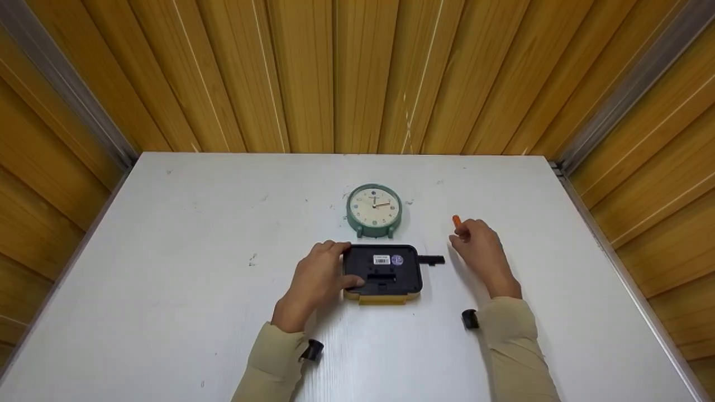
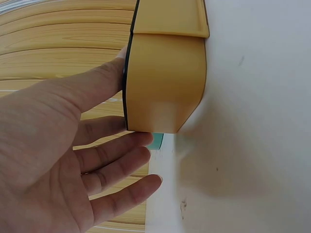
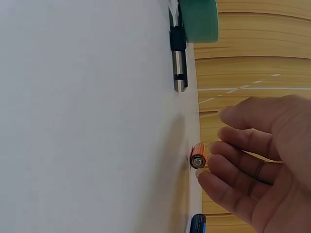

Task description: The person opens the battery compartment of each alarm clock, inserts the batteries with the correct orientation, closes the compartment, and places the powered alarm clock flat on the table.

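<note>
A yellow boxy device (image 1: pixel 382 299) lies with its black back upward, showing two stickers and a slot-like recess. My left hand (image 1: pixel 318 273) grips its left end, thumb on the back and index finger at the far edge. In the left wrist view the other fingers of the left hand (image 2: pixel 63 145) spread below the device's yellow side (image 2: pixel 165 82). On the right, an orange battery (image 3: pixel 198 156) lies on the table. My right hand (image 3: pixel 257 165) is beside it with loosely bent fingers, fingertips right at the battery. A dark blue battery (image 3: pixel 198 224) shows at the right wrist view's lower edge.
A green round clock (image 1: pixel 374 209) stands just beyond the device, facing me. A narrow black strip (image 1: pixel 431 259) lies at the device's right end. The white table (image 1: pixel 184 268) meets ribbed wood-look panels (image 1: pixel 301 72) at the back and sides.
</note>
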### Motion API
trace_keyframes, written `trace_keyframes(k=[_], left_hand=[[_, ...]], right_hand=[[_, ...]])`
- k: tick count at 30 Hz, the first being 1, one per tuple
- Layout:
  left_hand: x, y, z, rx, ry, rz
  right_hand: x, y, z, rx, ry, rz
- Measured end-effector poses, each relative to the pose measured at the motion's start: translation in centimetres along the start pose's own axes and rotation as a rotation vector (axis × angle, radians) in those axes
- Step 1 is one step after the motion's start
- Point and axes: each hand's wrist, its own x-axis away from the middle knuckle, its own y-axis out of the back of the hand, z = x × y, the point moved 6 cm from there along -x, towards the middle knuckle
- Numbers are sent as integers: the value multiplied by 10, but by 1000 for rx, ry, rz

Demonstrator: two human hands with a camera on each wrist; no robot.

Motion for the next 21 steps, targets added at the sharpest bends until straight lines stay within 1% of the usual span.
trace_keyframes(k=[4, 7, 10, 13, 18, 21], left_hand=[[-1, 0, 0, -7, 3, -4], [-1, -1, 0, -9, -2, -3], [-1, -2, 0, -4, 0, -2], [-1, -2, -1, -4, 4, -2], [-1, -2, -1, -8, 4, 10], [-2, -1, 0, -8, 5, 12]], right_hand=[[-7, 2, -4, -6, -25, -61], [-11, 4, -6, -10, -48, -125], [-14, 5, -8, -16, -69, -158], [-18, 4, -8, -17, -78, -163], [-22, 3, -11, -29, -125, -139], [-26, 1, -13, -47, -139, -125]])
